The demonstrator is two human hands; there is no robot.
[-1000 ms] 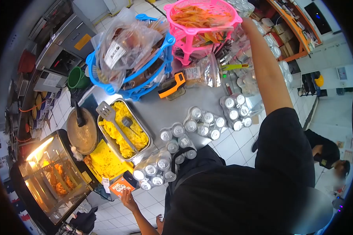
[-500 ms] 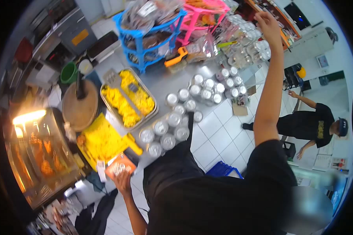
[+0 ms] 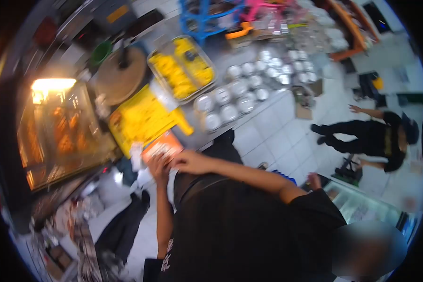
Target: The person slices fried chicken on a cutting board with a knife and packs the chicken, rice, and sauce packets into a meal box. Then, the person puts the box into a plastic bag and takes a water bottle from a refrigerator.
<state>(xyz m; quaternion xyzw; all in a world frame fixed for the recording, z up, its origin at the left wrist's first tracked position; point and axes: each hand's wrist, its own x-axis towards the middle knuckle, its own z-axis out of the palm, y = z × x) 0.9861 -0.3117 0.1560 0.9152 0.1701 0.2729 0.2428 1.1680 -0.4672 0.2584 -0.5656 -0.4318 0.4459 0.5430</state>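
Note:
My left hand [image 3: 159, 168] is closed on an orange cardboard food box [image 3: 166, 145] with pale lettering. A white slip of paper [image 3: 136, 156] hangs beside the box's left side. At the box's near edge is my right hand [image 3: 189, 162], its fingers bent and pressed against the cardboard, close to the left fingers; blur hides the exact grip. Just beyond the box lies a yellow tray [image 3: 143, 123] with crumbs and a yellow handle-like part reaching right.
Several silver-topped cans [image 3: 229, 112] stand along the counter edge. A metal pan [image 3: 212, 86] holds yellow food. To the left is a lit glass cabinet [image 3: 63, 127] with fried food. A blue rack [image 3: 211, 16] stands at the back. Another person [image 3: 371, 136] is at right.
My right hand has come down from the raised position at upper right to the orange food box. My left hand still holds the box. The view has shifted, and the other person's legs have moved.

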